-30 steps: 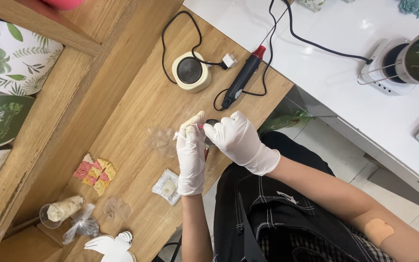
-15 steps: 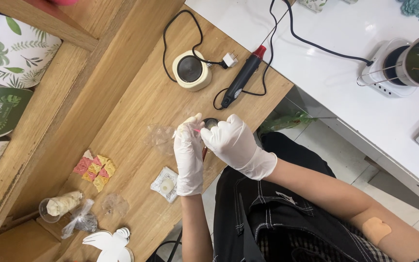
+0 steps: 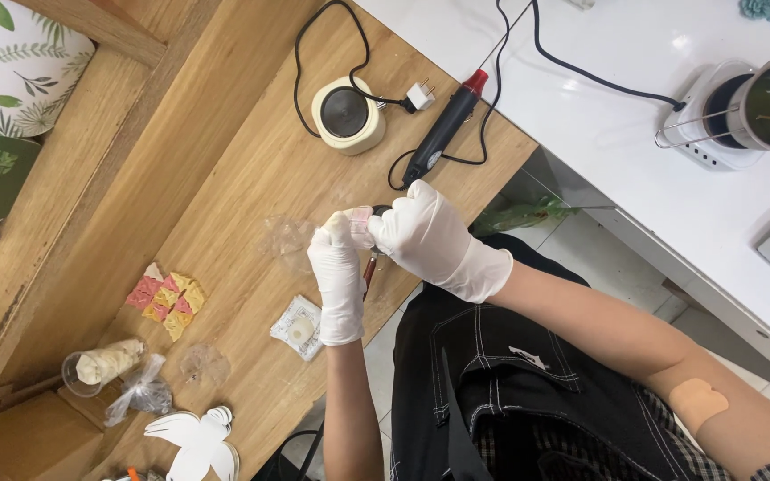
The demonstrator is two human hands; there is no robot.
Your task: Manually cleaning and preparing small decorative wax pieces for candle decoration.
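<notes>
White-gloved left hand (image 3: 339, 278) and right hand (image 3: 425, 233) meet over the wooden surface (image 3: 251, 178), just below the black heat tool (image 3: 443, 134). Both grips pinch one small pinkish clear piece (image 3: 361, 221) between fingertips. Crumpled clear wrap (image 3: 285, 239) lies just left of the hands; round cream warmer (image 3: 348, 114) sits well above them.

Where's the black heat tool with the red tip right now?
In the head view, the black heat tool lies on the wooden table, just right of the round cream warmer and directly above the right hand, near the table's edge.
</notes>
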